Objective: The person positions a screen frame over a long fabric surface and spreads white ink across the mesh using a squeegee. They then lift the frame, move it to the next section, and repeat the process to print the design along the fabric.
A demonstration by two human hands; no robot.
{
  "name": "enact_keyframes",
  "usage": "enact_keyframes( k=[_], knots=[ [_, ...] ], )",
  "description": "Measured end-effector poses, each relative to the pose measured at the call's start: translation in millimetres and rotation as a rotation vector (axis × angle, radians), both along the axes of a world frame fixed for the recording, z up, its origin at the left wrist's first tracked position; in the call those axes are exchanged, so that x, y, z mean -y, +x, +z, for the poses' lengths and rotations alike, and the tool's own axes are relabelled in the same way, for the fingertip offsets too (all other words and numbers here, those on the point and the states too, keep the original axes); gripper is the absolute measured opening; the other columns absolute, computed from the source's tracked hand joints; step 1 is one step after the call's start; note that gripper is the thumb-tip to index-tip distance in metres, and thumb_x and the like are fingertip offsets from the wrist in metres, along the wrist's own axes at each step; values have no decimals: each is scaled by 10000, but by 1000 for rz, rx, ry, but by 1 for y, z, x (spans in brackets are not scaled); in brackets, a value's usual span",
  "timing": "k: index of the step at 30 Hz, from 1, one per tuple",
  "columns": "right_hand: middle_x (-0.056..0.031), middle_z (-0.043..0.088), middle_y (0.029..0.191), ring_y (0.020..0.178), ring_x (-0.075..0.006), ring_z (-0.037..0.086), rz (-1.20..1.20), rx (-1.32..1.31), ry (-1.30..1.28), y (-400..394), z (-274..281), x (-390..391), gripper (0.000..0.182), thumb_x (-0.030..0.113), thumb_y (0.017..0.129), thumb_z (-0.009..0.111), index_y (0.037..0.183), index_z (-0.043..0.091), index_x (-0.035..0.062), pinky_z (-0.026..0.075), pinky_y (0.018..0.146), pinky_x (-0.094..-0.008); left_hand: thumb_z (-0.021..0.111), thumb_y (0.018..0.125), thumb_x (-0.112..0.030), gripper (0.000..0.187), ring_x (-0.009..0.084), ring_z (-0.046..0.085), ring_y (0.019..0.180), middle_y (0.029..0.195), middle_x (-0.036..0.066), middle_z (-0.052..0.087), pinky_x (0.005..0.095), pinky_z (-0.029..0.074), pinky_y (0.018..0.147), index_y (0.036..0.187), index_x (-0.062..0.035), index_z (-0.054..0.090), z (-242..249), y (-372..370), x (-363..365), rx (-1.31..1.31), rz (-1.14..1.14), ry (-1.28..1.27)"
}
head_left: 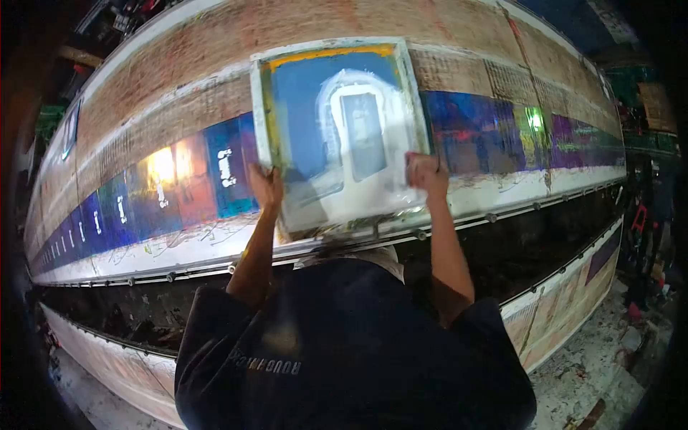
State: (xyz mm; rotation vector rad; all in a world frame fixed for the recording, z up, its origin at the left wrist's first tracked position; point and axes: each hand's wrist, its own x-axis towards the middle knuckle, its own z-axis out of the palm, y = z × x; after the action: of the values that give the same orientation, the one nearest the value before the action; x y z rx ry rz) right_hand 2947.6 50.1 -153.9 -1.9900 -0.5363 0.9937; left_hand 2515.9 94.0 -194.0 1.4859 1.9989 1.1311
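Both of my hands are on a framed screen with a pale wooden frame and a blue mesh, which bears a light arch-shaped area. It lies tilted over the printing table. My left hand is closed on the lower left side of the frame. At the lower right side, my right hand is closed round the frame edge, slightly blurred. Beneath the screen runs a dark blue and purple glossy strip on the long table. Whatever lies directly under the screen is hidden.
A metal rail with small knobs runs along the table's near edge. Beyond a dark gap, a second long table stands lower in view. Shelves with boxes stand at the right, and the floor is littered.
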Motion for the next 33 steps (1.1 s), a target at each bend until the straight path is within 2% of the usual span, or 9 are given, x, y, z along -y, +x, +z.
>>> enact_keyframes(
  k=[7, 14, 19, 21, 22, 25, 26, 31, 33],
  knots=[
    [-75, 661, 820, 641, -171, 618, -1, 14, -35, 171, -25, -20, 261, 103, 696, 700, 925, 695, -24, 487, 557, -312, 695, 871, -216, 394, 467, 611, 1014, 1045, 273, 592, 547, 484, 864, 1147, 9, 528, -24, 152, -4, 77, -46, -65],
    [-153, 678, 1175, 1026, -257, 657, 36, 82, 80, 137, 3, 48, 448, 127, 683, 706, 1087, 685, -67, 509, 890, -359, 713, 856, -229, 369, 445, 537, 1002, 1024, 223, 529, 538, 428, 859, 1041, 14, 506, -14, 154, 18, -389, -10, -121],
    [-145, 674, 1174, 1232, -337, 599, 101, 420, 92, 119, -6, 65, 423, 169, 724, 787, 1114, 717, 20, 491, 1042, -388, 741, 842, -225, 388, 439, 527, 1020, 1034, 218, 512, 536, 430, 866, 1042, 11, 506, 6, 160, 21, -362, 4, -213],
    [-76, 689, 1171, 1273, -308, 570, 644, 684, -142, 91, 36, 61, 287, 146, 780, 759, 1061, 737, 89, 355, 1192, -545, 751, 838, -217, 390, 437, 521, 1031, 1039, 221, 505, 534, 429, 872, 1038, 9, 505, 9, 162, 26, -323, 35, -226],
    [-76, 689, 1171, 1273, -308, 570, 662, 691, -143, 78, 44, 42, 287, 146, 780, 759, 1061, 737, 89, 355, 1192, -545, 755, 835, -204, 392, 435, 516, 1037, 1041, 224, 499, 535, 427, 879, 1049, 10, 505, 9, 164, 25, -288, 31, -239],
    [4, 740, 1073, 1166, -247, 634, 1157, 772, -33, 54, 64, -38, 329, 7, 839, 635, 1009, 794, 239, -24, 1138, -810, 757, 833, -173, 402, 433, 495, 1038, 1044, 227, 481, 545, 424, 890, 1077, 16, 500, 9, 164, 26, -256, 24, -280],
    [23, 726, 1098, 1176, -227, 631, 1163, 803, 6, 53, 59, -78, 317, 43, 895, 638, 1001, 790, 301, -48, 1175, -784, 761, 840, -166, 398, 434, 492, 1040, 1050, 231, 483, 544, 422, 890, 1074, 19, 498, 7, 163, 27, -280, -4, -228],
    [-33, 736, 1034, 1066, -272, 670, 1063, 1005, 329, 54, 26, -186, 259, 66, 844, 673, 1043, 783, 189, 358, 1140, -590, 761, 833, -158, 414, 443, 478, 1042, 1083, 235, 483, 551, 411, 918, 1089, 29, 496, 12, 161, 26, -264, -64, -266],
    [-63, 713, 1037, 1058, -286, 655, 1093, 1044, 59, 49, 14, -130, 255, 92, 813, 695, 1061, 750, 113, 412, 1098, -529, 776, 819, -143, 428, 443, 478, 1040, 1084, 241, 490, 547, 407, 925, 1090, 40, 499, 15, 165, 25, -221, -22, -264]
  ],
)
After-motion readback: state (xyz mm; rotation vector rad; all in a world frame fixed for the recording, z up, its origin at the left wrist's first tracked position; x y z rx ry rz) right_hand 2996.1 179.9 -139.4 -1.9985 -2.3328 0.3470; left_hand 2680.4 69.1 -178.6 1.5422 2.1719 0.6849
